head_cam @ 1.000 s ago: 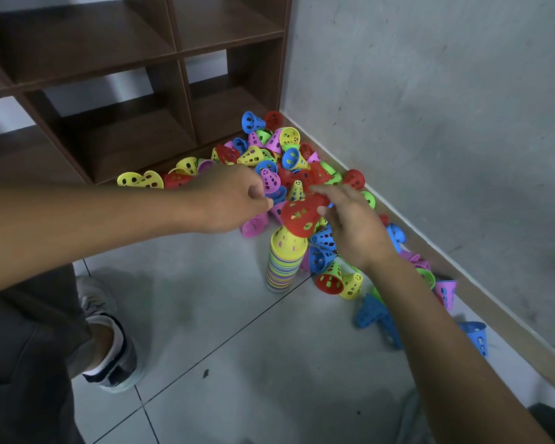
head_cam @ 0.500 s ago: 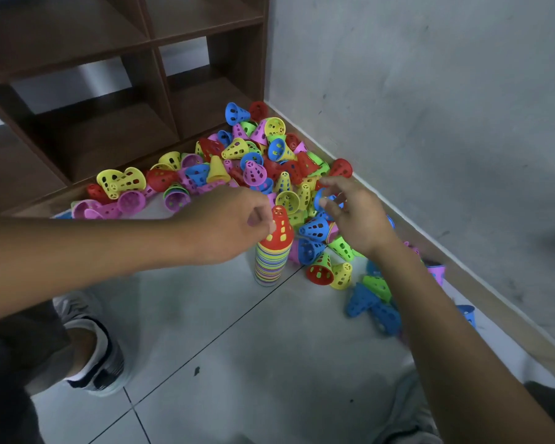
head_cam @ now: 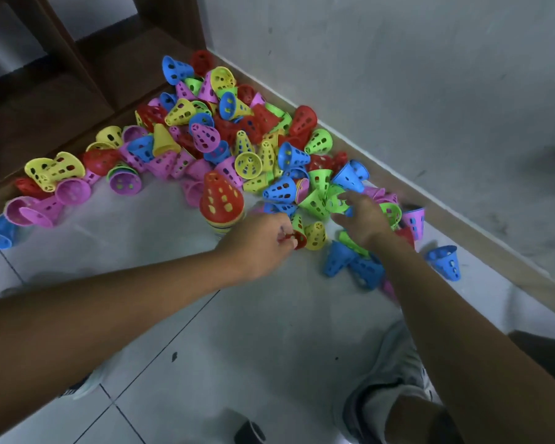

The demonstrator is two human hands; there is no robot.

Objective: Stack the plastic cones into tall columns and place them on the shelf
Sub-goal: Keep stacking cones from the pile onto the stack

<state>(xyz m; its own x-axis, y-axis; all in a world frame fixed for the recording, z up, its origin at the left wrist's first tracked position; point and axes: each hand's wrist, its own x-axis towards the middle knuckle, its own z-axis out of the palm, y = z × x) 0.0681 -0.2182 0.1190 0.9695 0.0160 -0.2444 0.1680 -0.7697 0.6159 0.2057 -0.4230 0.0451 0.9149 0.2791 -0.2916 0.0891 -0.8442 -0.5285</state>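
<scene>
**Next cone: left grip nearer the column**

Left hand (head_cam: 260, 243) pinches small red cone (head_cam: 298, 233), lying on its side on floor. Right hand (head_cam: 361, 219) fingers curled on green cone (head_cam: 335, 203). Column (head_cam: 221, 203) upright, just beyond-left of left hand.

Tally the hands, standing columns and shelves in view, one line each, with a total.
Hands: 2, the left hand, pinching a red cone, and the right hand
Standing columns: 1, the column topped in red
Shelves: 1, the shelf
Total: 4
The loose cones are too jumbled to count.
</scene>
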